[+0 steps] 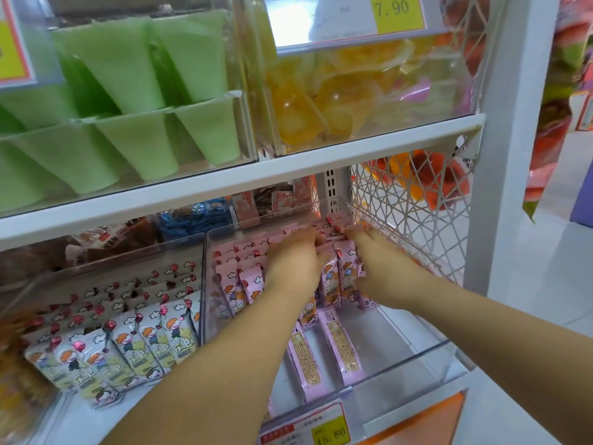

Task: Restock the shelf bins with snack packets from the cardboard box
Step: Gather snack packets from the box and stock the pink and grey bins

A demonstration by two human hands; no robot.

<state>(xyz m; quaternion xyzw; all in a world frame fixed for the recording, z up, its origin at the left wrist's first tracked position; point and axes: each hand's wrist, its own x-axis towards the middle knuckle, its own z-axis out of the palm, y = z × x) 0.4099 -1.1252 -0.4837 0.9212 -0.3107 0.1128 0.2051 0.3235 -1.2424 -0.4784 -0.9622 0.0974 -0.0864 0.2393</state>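
The left hand (pixel 295 263) and the right hand (pixel 380 268) are both deep in the rear half of a clear plastic shelf bin (pixel 417 358). They are held close together and clamped from either side on an upright bunch of small pink snack packets (pixel 340 271) printed with a cartoon child. The fingers curl forward over the packet tops, with their tips hidden among the wrappers.

More of the same packets stand in rows behind and to the left of the hands. Two loose pink packets (pixel 340 346) lie flat, back side up, on the bare bin floor nearer the front. The cardboard box is out of view.

The step in hand looks like seating a fresh handful and squaring it against the rows at the back. The bin seems roughly half filled, since its front stretch is still bare.

Next, the bunch probably needs pressing back and upright so it does not topple when released. The two flat packets could then be stood up, and another handful fetched for the front.

The neighbouring clear bin of white-and-green packets (pixel 154 335), to the left, already looks full.
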